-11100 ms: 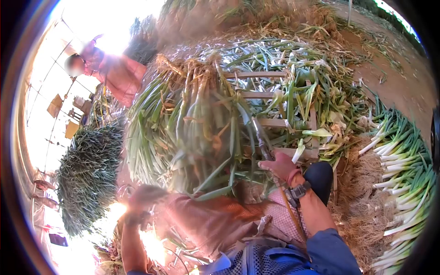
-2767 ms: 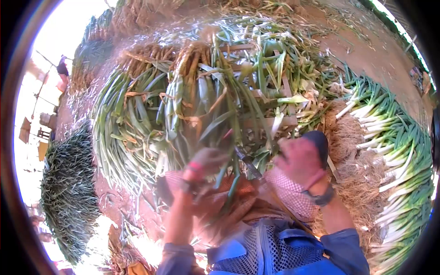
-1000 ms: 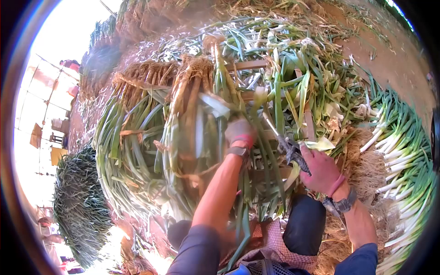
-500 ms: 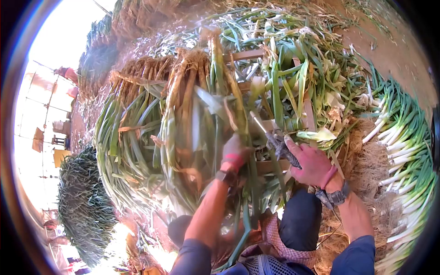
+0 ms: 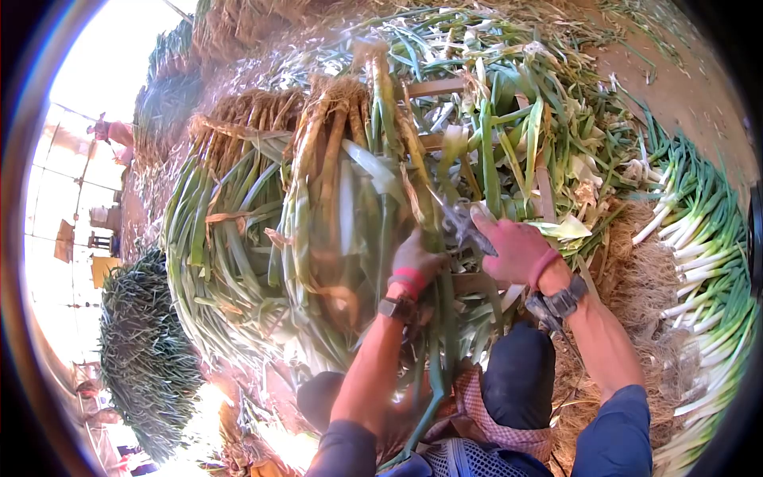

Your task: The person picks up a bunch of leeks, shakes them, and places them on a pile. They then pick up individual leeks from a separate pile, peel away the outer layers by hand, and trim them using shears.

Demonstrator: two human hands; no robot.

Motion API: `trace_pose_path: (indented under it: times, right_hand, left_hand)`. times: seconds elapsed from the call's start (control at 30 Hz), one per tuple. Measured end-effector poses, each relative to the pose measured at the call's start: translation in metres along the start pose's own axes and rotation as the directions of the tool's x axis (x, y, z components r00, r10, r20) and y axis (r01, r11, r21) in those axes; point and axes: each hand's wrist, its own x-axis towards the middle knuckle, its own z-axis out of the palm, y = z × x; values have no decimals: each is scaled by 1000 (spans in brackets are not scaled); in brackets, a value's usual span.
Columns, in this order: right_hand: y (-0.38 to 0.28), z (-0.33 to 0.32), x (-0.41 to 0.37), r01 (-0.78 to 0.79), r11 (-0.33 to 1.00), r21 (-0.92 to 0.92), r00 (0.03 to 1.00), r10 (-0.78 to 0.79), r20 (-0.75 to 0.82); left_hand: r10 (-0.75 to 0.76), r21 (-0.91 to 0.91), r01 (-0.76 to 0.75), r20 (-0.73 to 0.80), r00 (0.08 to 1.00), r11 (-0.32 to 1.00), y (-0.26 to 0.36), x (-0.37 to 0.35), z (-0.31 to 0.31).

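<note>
My left hand (image 5: 417, 264), in a pinkish glove, is closed around the leafy part of a green onion (image 5: 439, 338), whose leaves hang down past my wrist. My right hand (image 5: 517, 248), gloved alike, grips a dark air blow gun (image 5: 469, 230) with a thin nozzle pointing up and left, close to the onion stalks. Left of my hands lies a thick row of unpeeled green onions (image 5: 230, 207), brown roots at the top and leaves draping down. Several yellowed stalks (image 5: 330, 151) stand out nearest my left hand. Some leaves there are blurred.
Stripped leaves (image 5: 556, 135) pile over a wooden frame (image 5: 433, 87) ahead. Cleaned white-stemmed onions (image 5: 703, 262) lie in a row at the right, beside matted dry roots (image 5: 644, 278). A dark green onion heap (image 5: 147, 350) is at the left. My knee (image 5: 520, 374) is below.
My right hand has moved up and left, bringing the blow gun nearer the stalks. My left hand has shifted slightly right, still closed on the onion.
</note>
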Motion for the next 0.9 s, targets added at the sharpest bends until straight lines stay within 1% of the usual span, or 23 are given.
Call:
trace_pose_path:
  times: [0.03,0.1,0.13,0.17,0.2,0.23,0.27,0.3,0.33,0.4,0.43,0.5,0.53,0.6,0.67,0.7,0.77,0.8,0.9]
  right_hand:
    - [-1,-2,9,-1,1000,0,1000,1,0]
    - [-2,-6,30,-16,1000,23,997,18,-81]
    - [-8,-19,41,-57,998,21,998,57,-12]
    - [-7,-21,53,-60,998,24,998,60,-13]
    - [-4,-20,64,-47,998,39,998,49,-47]
    - [-2,-21,75,-34,998,54,996,38,-81]
    - [-4,-30,84,-54,991,119,997,61,-54]
    - [-1,-31,96,-58,991,124,996,65,-55]
    - [3,-27,109,-43,992,123,993,55,-103]
    - [11,-14,124,-8,992,128,980,33,-194]
    - [11,-16,118,-10,992,128,982,34,-188]
    - [6,-29,91,-30,979,201,998,41,-50]
    - [10,-26,72,-18,969,246,999,27,-34]
    - [18,-17,29,2,976,216,1000,0,-9]
    - [14,-25,-17,-59,958,281,990,21,136]
    - [16,-18,-32,-59,958,281,991,22,134]
    - [22,-8,-57,42,968,246,996,-61,70]
    - [22,-6,-62,3,960,281,993,-36,109]
    - [20,-2,-53,10,963,271,996,-32,77]
  left_hand:
    - [0,-1,0,1,1000,1000,-2,0,2]
    - [122,38,-119,-64,991,992,-7,0,5]
    - [123,40,-121,-61,991,992,-4,0,4]
    - [47,19,-47,-17,999,999,3,-2,1]
    - [-30,2,29,28,999,1000,9,-3,-2]
    - [-28,5,28,31,999,1000,12,-4,-3]
    - [-33,0,33,36,999,999,13,-5,-4]
    - [-38,-6,38,42,998,999,14,-5,-4]
    - [-38,-3,38,45,998,999,14,-5,-4]
    - [-26,-93,31,57,998,995,14,-6,-4]
    - [-30,-95,36,60,998,995,15,-8,-6]
    - [-53,-203,69,83,995,977,20,-10,-9]
    - [-53,-207,69,84,995,976,18,-9,-9]
    - [-69,-294,103,123,990,950,12,-8,-5]
    - [-65,-302,101,126,990,948,21,-12,-8]
    - [-66,-309,102,124,990,946,24,-14,-10]
    - [-50,-276,80,115,992,958,24,-14,-11]
    - [-37,-244,62,107,994,968,24,-13,-11]
    - [-40,-252,69,118,992,965,26,-14,-11]
